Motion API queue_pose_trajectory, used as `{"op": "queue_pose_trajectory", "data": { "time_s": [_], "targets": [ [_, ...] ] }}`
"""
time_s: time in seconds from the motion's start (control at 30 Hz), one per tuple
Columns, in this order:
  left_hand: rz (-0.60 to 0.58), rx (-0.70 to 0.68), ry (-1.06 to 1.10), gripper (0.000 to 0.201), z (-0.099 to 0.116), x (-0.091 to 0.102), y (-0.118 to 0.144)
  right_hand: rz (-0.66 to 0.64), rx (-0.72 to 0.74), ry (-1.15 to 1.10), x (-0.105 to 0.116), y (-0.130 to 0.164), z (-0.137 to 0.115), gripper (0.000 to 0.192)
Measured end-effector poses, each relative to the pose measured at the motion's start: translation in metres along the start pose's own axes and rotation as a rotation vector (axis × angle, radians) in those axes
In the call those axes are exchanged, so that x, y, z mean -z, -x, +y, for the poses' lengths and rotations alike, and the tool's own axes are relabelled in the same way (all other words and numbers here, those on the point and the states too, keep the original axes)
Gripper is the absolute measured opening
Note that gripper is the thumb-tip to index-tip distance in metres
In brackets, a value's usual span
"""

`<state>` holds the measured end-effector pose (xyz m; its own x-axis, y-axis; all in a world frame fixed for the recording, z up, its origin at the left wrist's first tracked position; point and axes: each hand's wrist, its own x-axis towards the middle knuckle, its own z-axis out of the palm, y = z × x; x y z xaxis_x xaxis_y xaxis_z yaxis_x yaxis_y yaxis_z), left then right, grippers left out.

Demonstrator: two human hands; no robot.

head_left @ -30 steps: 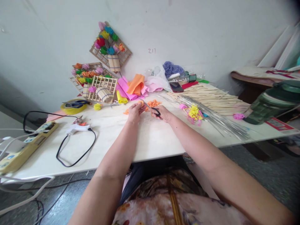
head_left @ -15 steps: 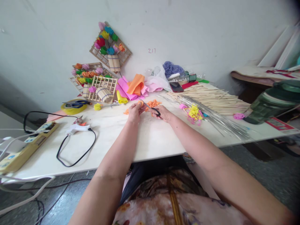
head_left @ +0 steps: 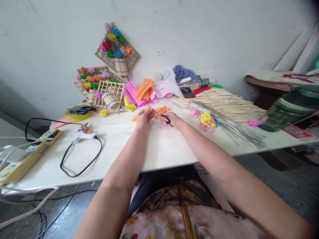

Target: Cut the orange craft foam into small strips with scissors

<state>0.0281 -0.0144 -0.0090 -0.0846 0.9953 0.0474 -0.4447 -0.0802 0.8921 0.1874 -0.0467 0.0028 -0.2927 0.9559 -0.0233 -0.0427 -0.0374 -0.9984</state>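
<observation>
Two scissors [head_left: 159, 114] [head_left: 82, 110], three stick frames [head_left: 117, 53] [head_left: 111, 94] [head_left: 86, 83], one glue gun [head_left: 82, 136]

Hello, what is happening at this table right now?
A person sits at a white table doing paper craft. The right hand holds black scissors against a small orange paper piece pinched in the left hand. Orange scraps lie just behind; a glue gun rests to the left.

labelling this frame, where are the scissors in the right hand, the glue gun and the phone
scissors [head_left: 161, 116], head view, on the black handle by the right hand
glue gun [head_left: 82, 136], head view, on its white body
phone [head_left: 187, 92], head view, on its dark screen
</observation>
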Motion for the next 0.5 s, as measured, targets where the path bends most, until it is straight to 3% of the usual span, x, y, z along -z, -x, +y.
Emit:
{"op": "queue_pose_trajectory", "data": {
  "time_s": [0.23,0.5],
  "targets": [
    [0.001,-0.004,0.003,0.022,-0.001,0.001,-0.002,-0.004,0.006,0.016,0.0,0.0,0.0,0.034],
    [0.0,0.042,0.044,0.018,-0.002,0.0,-0.003,0.006,0.02,0.018,0.004,-0.008,0.01,0.021]
  ]
}}
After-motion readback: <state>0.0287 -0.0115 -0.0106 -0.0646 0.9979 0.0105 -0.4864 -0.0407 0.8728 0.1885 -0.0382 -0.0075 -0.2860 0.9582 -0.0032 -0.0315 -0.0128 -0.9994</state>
